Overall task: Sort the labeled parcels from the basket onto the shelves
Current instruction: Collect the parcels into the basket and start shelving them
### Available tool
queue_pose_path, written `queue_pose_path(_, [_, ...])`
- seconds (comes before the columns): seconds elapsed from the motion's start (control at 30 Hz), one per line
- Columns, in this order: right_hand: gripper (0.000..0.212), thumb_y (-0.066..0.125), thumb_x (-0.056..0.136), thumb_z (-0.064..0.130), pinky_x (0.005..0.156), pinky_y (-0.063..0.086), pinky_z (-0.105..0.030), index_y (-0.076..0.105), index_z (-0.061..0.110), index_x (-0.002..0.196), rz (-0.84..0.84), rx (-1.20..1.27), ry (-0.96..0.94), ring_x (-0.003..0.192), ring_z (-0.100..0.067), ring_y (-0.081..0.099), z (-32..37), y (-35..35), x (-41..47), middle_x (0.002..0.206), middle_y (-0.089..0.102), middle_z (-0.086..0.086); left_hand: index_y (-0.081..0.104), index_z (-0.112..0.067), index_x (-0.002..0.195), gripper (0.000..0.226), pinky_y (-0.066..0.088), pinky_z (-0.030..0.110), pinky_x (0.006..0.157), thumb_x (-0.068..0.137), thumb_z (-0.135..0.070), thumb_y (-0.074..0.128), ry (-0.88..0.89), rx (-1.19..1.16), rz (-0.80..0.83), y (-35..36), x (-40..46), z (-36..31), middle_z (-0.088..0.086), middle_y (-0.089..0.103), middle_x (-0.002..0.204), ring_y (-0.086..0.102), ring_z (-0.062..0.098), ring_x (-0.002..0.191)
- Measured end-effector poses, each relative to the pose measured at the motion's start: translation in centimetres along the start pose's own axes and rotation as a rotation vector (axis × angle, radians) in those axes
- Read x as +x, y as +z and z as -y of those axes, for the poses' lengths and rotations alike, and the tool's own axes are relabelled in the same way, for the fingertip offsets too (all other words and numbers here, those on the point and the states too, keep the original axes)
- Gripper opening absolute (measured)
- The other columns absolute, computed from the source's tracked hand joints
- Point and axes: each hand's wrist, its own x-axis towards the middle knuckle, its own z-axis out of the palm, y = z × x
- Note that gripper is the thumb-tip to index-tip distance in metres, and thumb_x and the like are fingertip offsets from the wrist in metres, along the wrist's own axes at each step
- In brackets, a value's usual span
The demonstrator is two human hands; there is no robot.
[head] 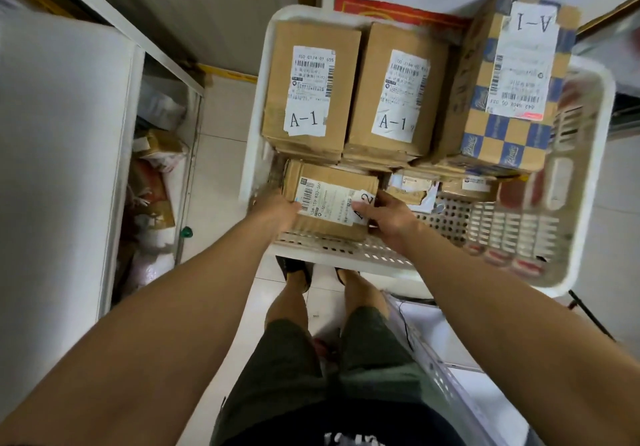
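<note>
Both forearms reach into the basket [585,175]; left hand [273,208] and right hand [388,219] clasp a small parcel [329,200].

Brown parcels, white basket.
Your white basket [585,175] holds brown cardboard boxes [308,89]; one box [502,99] is blue-and-tan checkered.

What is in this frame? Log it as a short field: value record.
basket: white plastic basket, perforated walls
held parcel: small brown box, near-left corner of the basket
left hand: on the box's left end
right hand: on its right end, partly covering the label
A-1 parcels: two brown boxes, one checkered box
</note>
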Motion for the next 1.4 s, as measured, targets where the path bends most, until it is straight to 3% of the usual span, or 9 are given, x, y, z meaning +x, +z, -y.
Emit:
queue_pose_path(0.23, [0.038,0.077,0.095,0.005,0.07,0.064,-0.035,0.069,0.017,0.13,-0.083,0.015,0.003,0.09,-0.018,0.08,-1.5,0.9,7.3,0.112,0.08,-0.002,0.052,-0.015,0.146,0.043,0.053,0.038,0.095,0.106,-0.027,0.06,-0.115,-0.096,-0.051,2.6,5.9,0.9,0.01,0.062,0.143,0.063,0.033,0.121])
queue_pose_path(0.4, [0.038,0.076,0.097,0.01,0.068,0.062,-0.033,0.069,0.015,0.134,-0.164,-0.013,-0.008,0.096,-0.022,0.078,-3.0,1.0,10.1,0.121,0.078,-0.006,0.05,-0.018,0.15,0.045,0.048,0.034,0.086,0.107,-0.03,0.056,-0.087,-0.016,0.024,3.1,8.1,1.4,0.01,0.061,0.144,0.062,0.031,0.119])
queue_pose_path(0.6, [0.061,0.079,0.096,0.014,0.099,0.06,-0.056,0.056,0.027,0.151,-0.111,-0.192,-0.024,0.111,-0.032,0.074,-3.4,0.8,10.7,0.129,0.074,-0.004,0.033,-0.027,0.162,0.056,0.052,0.04,0.103,0.109,-0.023,0.052,-0.063,-0.02,0.084,3.1,9.1,1.1,0.005,0.056,0.153,0.06,0.034,0.129])
queue_pose_path(0.73, [0.077,0.079,0.095,0.023,0.071,0.061,-0.037,0.04,0.037,0.16,-0.141,-0.393,-0.033,0.098,-0.027,0.076,-2.0,1.1,8.9,0.132,0.07,0.0,0.029,-0.025,0.162,0.057,0.053,0.049,0.107,0.109,-0.022,0.051,-0.047,0.012,0.078,2.7,7.8,0.6,0.006,0.055,0.155,0.061,0.035,0.129])
queue_pose_path(0.87, [0.071,0.074,0.099,0.028,0.06,0.054,-0.022,0.039,0.034,0.161,-0.118,-0.555,-0.12,0.093,-0.021,0.072,-0.1,1.6,5.0,0.152,0.056,0.003,0.032,-0.029,0.162,0.052,0.059,0.039,0.091,0.112,-0.029,0.047,0.059,0.03,0.061,1.4,3.5,-0.4,0.004,0.048,0.16,0.066,0.027,0.116])
queue_pose_path(0.93, [0.064,0.069,0.102,0.034,0.056,0.049,-0.014,0.042,0.032,0.16,-0.083,-0.639,-0.162,0.102,-0.017,0.067,1.2,2.2,1.9,0.157,0.051,0.004,0.036,-0.032,0.16,0.049,0.057,0.038,0.094,0.112,-0.036,0.045,0.117,0.026,0.04,0.4,0.5,-0.7,0.003,0.045,0.163,0.062,0.027,0.124])
queue_pose_path(1.07, [0.047,0.068,0.103,0.034,0.091,0.054,-0.027,0.057,0.031,0.149,-0.001,-0.73,-0.336,0.131,-0.014,0.061,4.5,3.4,-5.4,0.144,0.062,0.007,0.056,-0.028,0.146,0.037,0.061,0.043,0.091,0.111,-0.036,0.048,0.23,-0.09,-0.042,-2.8,-6.5,-1.2,0.003,0.062,0.143,0.066,0.029,0.116])
queue_pose_path(1.2, [0.045,0.063,0.106,0.036,0.112,0.052,-0.04,0.055,0.032,0.15,0.062,-0.992,-0.549,0.135,-0.014,0.06,9.5,6.2,-13.0,0.149,0.062,0.007,0.065,-0.022,0.138,0.033,0.053,0.034,0.101,0.109,-0.032,0.052,0.322,-0.1,-0.259,-7.6,-14.3,-0.9,0.003,0.069,0.135,0.064,0.023,0.122])
queue_pose_path(1.4, [0.044,0.061,0.106,0.037,0.107,0.046,-0.027,0.057,0.028,0.149,0.211,-1.39,-0.949,0.127,-0.016,0.061,15.3,16.0,-22.1,0.145,0.063,0.005,0.066,-0.022,0.138,0.034,0.049,0.031,0.105,0.108,-0.034,0.053,0.286,-0.168,-0.596,-15.1,-25.2,3.1,0.003,0.068,0.137,0.065,0.022,0.122])
